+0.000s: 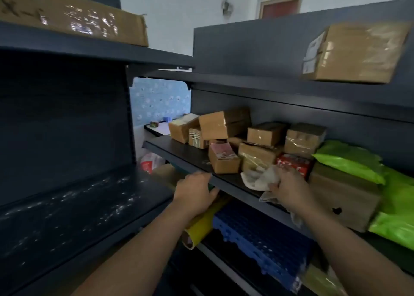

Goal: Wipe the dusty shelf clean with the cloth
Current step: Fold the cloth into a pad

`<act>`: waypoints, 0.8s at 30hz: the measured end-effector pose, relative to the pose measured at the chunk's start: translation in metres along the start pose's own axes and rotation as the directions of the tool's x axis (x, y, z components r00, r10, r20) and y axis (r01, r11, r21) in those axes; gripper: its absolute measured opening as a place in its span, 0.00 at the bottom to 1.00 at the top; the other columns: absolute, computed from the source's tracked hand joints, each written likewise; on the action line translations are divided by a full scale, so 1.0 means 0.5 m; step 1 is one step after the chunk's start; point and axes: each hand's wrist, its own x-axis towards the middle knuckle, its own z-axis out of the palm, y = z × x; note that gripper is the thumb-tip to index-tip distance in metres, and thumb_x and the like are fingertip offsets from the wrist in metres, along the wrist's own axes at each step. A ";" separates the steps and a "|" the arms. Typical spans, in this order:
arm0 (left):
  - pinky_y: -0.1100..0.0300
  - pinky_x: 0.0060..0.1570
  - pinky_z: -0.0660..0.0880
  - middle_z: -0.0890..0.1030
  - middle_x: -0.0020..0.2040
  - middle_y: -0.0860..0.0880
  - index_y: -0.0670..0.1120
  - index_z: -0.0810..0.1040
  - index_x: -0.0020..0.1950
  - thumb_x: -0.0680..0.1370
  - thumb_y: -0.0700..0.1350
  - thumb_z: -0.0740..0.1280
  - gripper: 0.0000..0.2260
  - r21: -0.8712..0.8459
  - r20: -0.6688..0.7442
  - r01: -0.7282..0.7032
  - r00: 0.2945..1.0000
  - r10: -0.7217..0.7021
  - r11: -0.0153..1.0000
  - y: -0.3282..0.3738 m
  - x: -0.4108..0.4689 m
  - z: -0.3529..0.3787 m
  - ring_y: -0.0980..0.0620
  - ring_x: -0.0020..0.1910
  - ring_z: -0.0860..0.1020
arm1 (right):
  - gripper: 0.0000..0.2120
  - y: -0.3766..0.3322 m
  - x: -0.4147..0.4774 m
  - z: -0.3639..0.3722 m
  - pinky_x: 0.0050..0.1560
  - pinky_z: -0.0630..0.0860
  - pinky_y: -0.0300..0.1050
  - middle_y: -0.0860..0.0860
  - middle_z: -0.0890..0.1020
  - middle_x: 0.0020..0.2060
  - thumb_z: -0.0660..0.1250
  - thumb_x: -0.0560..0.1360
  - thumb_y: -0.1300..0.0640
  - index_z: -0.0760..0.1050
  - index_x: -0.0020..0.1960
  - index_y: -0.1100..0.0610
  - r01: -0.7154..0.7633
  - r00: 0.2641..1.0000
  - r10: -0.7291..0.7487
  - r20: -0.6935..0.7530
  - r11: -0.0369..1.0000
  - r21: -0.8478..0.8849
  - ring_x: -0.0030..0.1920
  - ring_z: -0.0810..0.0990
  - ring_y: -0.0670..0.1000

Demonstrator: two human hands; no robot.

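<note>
Right hand (289, 189): clutching cloth (259, 178) on shelf (186, 154) front edge. Left hand (195, 190): curled over edge, left of cloth. Advice: press flat, skirt boxes (224, 159).

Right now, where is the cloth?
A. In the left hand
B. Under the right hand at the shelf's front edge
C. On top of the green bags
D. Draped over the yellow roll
B: the right hand presses the cloth onto the shelf edge; the left hand only grips that edge.
</note>
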 end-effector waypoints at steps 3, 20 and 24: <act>0.48 0.52 0.77 0.75 0.63 0.46 0.51 0.70 0.68 0.77 0.57 0.62 0.21 -0.025 0.096 -0.023 0.995 0.025 0.999 0.036 0.060 0.042 0.45 0.56 0.77 | 0.25 0.032 0.027 0.013 0.59 0.72 0.49 0.60 0.72 0.65 0.64 0.75 0.56 0.65 0.71 0.55 -0.087 0.996 0.086 0.023 0.996 0.029 0.62 0.73 0.60; 0.56 0.46 0.75 0.79 0.49 0.49 0.45 0.74 0.54 0.78 0.42 0.64 0.06 -0.440 -0.133 -0.216 0.976 0.174 0.872 0.039 0.125 0.057 0.52 0.48 0.77 | 0.02 0.000 0.043 0.010 0.40 0.70 0.42 0.46 0.75 0.40 0.66 0.75 0.56 0.73 0.47 0.52 -0.113 0.990 0.074 0.124 0.931 0.348 0.41 0.74 0.46; 0.69 0.35 0.68 0.76 0.40 0.57 0.50 0.70 0.48 0.78 0.42 0.63 0.03 -0.434 -0.265 -0.182 0.962 0.068 0.882 -0.030 0.081 -0.019 0.63 0.38 0.73 | 0.02 -0.079 0.042 -0.005 0.34 0.69 0.39 0.48 0.78 0.41 0.66 0.76 0.55 0.74 0.45 0.52 0.002 0.992 -0.055 0.113 0.907 0.422 0.41 0.76 0.48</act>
